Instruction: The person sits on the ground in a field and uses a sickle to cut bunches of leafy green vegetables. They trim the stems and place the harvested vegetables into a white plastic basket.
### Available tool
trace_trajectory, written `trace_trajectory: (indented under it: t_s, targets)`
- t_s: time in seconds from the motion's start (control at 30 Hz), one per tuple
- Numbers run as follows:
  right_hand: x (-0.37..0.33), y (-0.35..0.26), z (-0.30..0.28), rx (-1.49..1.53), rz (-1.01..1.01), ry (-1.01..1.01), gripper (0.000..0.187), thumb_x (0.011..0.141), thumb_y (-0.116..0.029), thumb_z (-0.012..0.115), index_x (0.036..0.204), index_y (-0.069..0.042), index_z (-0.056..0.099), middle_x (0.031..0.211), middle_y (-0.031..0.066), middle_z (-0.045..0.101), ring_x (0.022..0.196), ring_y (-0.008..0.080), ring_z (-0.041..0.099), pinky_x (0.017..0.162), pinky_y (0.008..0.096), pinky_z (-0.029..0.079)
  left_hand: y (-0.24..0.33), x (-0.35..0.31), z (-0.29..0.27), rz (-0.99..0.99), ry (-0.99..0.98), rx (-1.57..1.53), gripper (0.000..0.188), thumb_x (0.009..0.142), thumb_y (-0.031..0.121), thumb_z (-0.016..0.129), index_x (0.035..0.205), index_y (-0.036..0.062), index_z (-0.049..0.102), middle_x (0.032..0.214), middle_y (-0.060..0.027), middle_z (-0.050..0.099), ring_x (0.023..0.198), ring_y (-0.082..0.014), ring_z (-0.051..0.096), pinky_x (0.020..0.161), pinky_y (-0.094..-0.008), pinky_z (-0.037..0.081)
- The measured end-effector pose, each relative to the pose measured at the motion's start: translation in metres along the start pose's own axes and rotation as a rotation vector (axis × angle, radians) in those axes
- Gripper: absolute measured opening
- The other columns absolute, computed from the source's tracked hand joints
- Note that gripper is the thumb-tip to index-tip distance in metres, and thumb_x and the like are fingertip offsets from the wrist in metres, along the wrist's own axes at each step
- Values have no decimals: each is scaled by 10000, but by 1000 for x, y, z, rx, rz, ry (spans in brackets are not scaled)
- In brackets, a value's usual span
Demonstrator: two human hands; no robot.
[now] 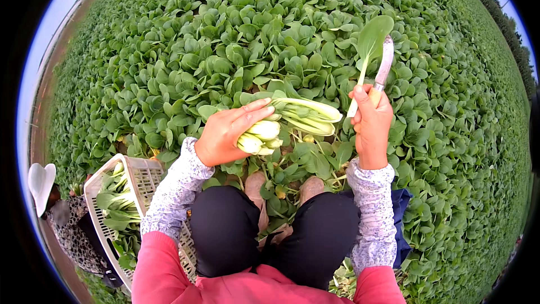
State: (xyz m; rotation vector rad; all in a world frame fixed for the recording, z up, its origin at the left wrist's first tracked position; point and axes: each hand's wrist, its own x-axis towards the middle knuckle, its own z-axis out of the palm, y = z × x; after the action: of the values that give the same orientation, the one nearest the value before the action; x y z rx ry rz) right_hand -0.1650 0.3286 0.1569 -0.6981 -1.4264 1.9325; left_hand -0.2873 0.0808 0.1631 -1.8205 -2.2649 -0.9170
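Several heads of bok choy (264,130) are bunched in my left hand (228,135), whose fingers wrap over their pale stalks. One more head (309,114) lies across the bunch, its white base pointing right. My right hand (372,126) is closed around the light handle of a small curved knife (385,67), blade up. Between its thumb and fingers it also pinches a single loose bok choy leaf (372,39), which stands upright beside the blade. The two hands are apart, in front of my knees.
A white plastic crate (135,186) with cut bok choy (120,194) stands at my left. Growing bok choy (225,39) spreads ahead and to the right. Dark blue fabric (401,219) lies by my right forearm. Another person in a white hat (42,183) is at the far left.
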Motion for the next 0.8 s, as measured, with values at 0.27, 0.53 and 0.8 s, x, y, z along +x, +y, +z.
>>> trace_trajectory:
  t_s: [0.27,0.53,0.8]
  targets:
    - [-36,-76,-10,-672,-336,-184,403,741,-203,775,1050,-25,587,786,-11,581,530,33,447,446,185,350,60,-36,-92,-385,79,-896,822,585,-29,679,1360,10,411,1212,-50,564,1101,-125,512,979,-288,378]
    - [-138,-112,74,144,-154,-715,729,671,-252,828,1271,-65,458,906,-15,571,577,21,472,429,161,371,101,-67,-106,-397,-29,-1199,1025,538,143,805,1412,7,287,1365,-125,439,1227,-231,466,1033,-370,383]
    - [-120,-79,61,97,-76,-483,369,768,-254,725,1011,-47,539,687,-41,500,434,24,394,379,173,280,104,-116,-111,-442,96,-1343,1077,576,179,775,1463,60,176,1469,-186,280,1218,-287,471,883,-445,508]
